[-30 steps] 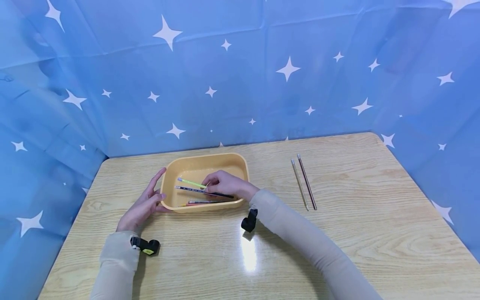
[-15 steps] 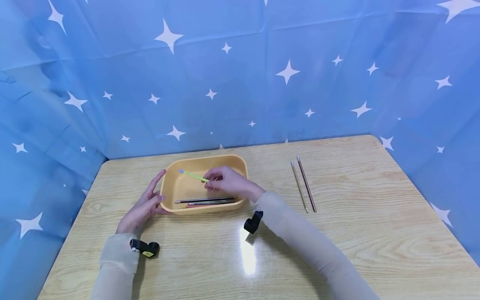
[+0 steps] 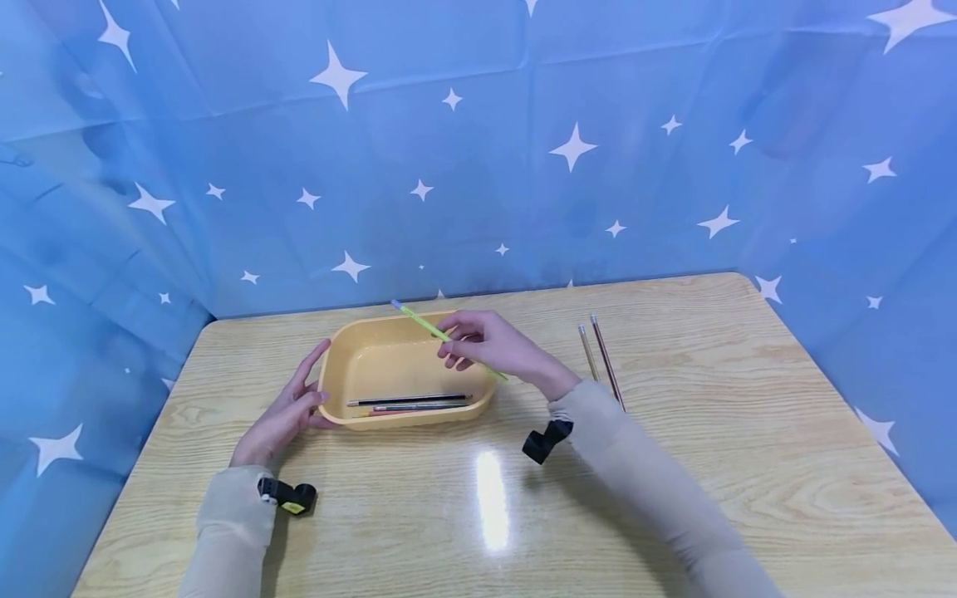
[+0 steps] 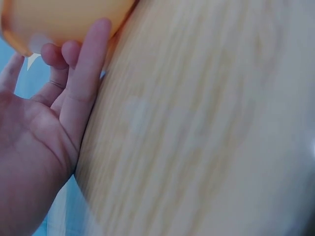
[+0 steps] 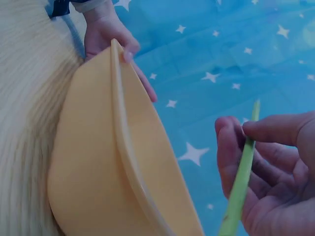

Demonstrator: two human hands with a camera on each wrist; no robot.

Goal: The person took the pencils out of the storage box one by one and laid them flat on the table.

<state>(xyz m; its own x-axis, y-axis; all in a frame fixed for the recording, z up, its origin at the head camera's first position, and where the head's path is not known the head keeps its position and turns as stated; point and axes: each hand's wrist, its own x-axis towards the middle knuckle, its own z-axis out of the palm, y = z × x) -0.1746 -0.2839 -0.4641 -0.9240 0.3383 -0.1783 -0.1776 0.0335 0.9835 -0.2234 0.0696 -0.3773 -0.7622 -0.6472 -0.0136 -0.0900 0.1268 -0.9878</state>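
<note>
A yellow-green pencil (image 3: pixel 424 323) with a bluish end is pinched between the thumb and fingers of my right hand (image 3: pixel 493 342), above the right end of a yellow-orange plastic box (image 3: pixel 407 422). In the right wrist view the pencil (image 5: pixel 241 182) slants across the fingers. My left hand (image 3: pixel 280 415) holds the left end of the box, its thumb at the rim and a long finger along the outside. The left wrist view shows its fingertips against the box wall (image 4: pixel 64 22). Inside the box, a black pencil (image 3: pixel 407 399) and several other pencils lie along the near side.
To the right of the box, a gold pencil (image 3: pixel 587 349) and a dark red pencil (image 3: pixel 606 357) lie side by side on the wooden table (image 3: pixel 419 515), partly covered by the right forearm. A blue curtain (image 3: pixel 478 166) with white stars hangs behind the table.
My right hand has lifted the yellow-green pencil out of the box and moved up and right. The black pencil has settled closer to the near side. My left hand has stayed in place.
</note>
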